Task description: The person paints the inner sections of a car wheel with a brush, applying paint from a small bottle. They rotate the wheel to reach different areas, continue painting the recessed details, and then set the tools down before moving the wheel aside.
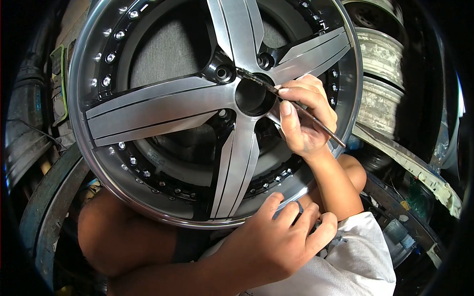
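A large alloy wheel with brushed silver spokes and black recesses lies face up over the person's legs. My right hand pinches a thin paintbrush between thumb and fingers. Its dark bristles reach the edge of the round centre hole, beside a bolt hole. Below the wheel's lower rim hovers my left hand, fingers loosely bent and apart, with nothing gripped. Its fingertips are close to the polished lip.
Stacked worn wheels stand at the right. A curved dark metal piece is at the left, near a green wire handle. A whitish-edged metal rail runs along the right, with a clear plastic container below it.
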Motion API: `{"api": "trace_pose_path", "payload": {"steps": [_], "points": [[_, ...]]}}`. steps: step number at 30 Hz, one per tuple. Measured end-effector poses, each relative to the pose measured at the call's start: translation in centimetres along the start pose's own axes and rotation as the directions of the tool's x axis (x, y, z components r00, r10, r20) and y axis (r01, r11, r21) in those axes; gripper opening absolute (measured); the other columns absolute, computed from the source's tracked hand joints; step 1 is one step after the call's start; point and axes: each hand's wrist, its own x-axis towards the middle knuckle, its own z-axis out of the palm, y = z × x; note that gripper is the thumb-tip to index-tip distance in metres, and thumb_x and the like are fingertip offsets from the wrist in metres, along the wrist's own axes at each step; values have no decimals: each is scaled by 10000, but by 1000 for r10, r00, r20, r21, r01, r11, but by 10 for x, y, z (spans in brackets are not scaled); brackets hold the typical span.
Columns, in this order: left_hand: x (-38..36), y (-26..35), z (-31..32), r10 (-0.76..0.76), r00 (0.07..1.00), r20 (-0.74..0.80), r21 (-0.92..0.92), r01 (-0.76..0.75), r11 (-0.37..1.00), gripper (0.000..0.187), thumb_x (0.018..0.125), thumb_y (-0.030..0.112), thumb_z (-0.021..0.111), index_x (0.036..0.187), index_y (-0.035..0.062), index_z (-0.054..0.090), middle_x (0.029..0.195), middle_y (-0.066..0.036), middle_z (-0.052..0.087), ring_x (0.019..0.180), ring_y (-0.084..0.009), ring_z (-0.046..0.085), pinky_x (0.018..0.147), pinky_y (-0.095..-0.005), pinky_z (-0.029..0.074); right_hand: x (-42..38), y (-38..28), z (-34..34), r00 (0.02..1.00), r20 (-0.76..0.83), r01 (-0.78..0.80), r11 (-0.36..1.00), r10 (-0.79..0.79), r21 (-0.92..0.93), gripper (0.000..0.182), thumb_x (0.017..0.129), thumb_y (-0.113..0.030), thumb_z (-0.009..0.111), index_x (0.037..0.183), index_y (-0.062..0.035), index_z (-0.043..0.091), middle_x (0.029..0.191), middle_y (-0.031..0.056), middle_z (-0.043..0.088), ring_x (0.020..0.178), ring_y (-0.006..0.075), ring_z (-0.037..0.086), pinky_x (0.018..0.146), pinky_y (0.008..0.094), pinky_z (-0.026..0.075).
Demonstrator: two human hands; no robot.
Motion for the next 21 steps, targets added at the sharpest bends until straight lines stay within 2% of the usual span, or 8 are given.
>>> {"api": "trace_pose_path", "payload": {"steps": [21], "points": [[0,1,-1,-4,1000,-2,-3,4,1000,318,841,190,600,1101,9,621,984,-114,669,831,-217,628,802,-384,484,0,0,0,1000,6,15,1000,-15,-8,183,769,-18,705,950,-14,681,854,99,705,759,229,635,801,352,449]]}}
